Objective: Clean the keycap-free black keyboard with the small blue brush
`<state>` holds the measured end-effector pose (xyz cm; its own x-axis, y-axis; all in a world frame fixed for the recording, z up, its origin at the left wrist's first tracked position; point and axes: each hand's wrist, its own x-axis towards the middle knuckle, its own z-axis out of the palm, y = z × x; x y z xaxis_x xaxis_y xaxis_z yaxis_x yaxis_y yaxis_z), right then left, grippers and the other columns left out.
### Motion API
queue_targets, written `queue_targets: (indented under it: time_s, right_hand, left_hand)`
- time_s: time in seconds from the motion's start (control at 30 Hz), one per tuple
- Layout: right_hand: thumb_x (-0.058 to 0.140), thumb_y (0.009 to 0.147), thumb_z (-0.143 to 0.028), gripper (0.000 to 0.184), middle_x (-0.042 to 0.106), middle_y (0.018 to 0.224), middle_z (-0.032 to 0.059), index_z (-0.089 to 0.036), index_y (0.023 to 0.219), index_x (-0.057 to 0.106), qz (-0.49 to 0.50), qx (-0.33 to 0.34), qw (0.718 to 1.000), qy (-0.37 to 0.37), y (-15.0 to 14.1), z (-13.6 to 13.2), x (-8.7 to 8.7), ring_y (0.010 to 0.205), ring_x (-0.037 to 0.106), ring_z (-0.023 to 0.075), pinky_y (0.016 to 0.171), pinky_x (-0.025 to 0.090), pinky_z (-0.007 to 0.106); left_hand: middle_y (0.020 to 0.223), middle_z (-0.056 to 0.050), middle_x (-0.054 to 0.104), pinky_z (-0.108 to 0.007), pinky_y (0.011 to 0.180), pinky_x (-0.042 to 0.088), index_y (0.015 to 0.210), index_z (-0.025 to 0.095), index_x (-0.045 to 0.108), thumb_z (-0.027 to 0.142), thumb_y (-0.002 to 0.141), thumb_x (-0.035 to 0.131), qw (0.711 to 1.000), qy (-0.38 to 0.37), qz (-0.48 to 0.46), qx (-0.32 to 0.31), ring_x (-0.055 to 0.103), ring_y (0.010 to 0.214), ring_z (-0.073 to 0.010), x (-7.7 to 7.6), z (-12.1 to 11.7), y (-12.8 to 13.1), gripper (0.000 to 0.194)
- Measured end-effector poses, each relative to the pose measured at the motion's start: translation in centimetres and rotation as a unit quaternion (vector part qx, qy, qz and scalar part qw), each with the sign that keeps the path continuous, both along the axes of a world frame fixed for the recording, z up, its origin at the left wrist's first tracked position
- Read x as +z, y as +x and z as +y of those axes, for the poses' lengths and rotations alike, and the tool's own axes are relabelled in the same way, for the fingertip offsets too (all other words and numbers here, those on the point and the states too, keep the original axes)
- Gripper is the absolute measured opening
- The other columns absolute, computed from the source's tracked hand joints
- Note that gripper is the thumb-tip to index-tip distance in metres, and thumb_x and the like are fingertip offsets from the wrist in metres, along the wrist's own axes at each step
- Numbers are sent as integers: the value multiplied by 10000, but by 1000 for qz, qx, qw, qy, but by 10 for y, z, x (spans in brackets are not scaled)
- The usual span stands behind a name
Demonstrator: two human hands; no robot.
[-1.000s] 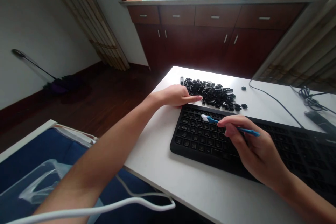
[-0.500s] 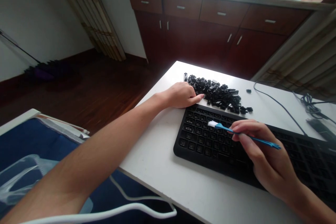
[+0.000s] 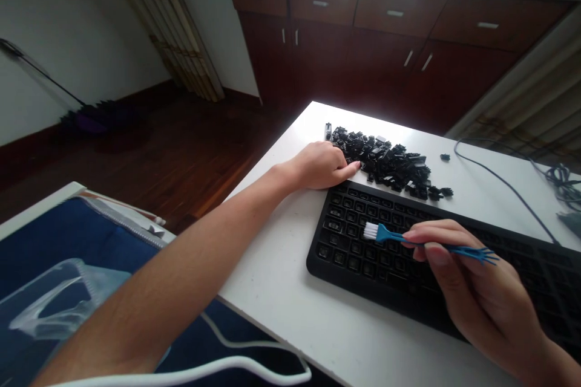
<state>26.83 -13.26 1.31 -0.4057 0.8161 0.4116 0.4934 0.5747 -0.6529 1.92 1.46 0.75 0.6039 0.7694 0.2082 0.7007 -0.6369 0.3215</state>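
My right hand (image 3: 485, 290) holds a small blue brush (image 3: 385, 234) between thumb and fingers. White bristles point left, just over the bare key positions of a black keyboard (image 3: 345, 239) whose keycaps are off in this part. The brush's far end splits into thin blue prongs. My left hand (image 3: 323, 164) rests on the white table at the keyboard's upper left corner, thumb stretched along the top edge. Its other fingers are curled and mostly hidden; what they hold, if anything, does not show. Against it lies a heap of loose black keycaps (image 3: 385, 160).
One keycap (image 3: 445, 157) lies apart on the white table (image 3: 267, 290). A black cable (image 3: 503, 184) runs behind the keyboard to a coiled bundle (image 3: 563, 181). At lower left, a clear plastic bag (image 3: 63, 296) lies on dark blue fabric, near a white cord (image 3: 236, 363).
The brush has tilted so its bristles show broader, and they sit slightly lower over the keys. My left hand stays by the keycap heap. The whole view has shifted a little.
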Motion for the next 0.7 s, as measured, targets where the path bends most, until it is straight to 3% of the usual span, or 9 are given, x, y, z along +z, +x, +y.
queue_targets:
  time_s: [0.23,0.7]
  right_hand:
    - [490,906,-74,237,594,1018,74,-205,1080,582,8,10,1000,22,-1,1,2,853,585,156,706,498,287]
    - [500,901,-66,281,591,1051,75,-199,1138,573,-2,32,999,14,-3,0,4,855,595,140,714,512,266]
  left_hand:
    - [434,1,412,-293,548,223,445,140,474,475,946,402,1000,-14,4,2,246,416,-72,2,-1,0,607]
    - [433,-3,401,-301,564,217,444,151,489,499,946,383,1000,-10,10,-7,255,425,-82,0,2,0,619]
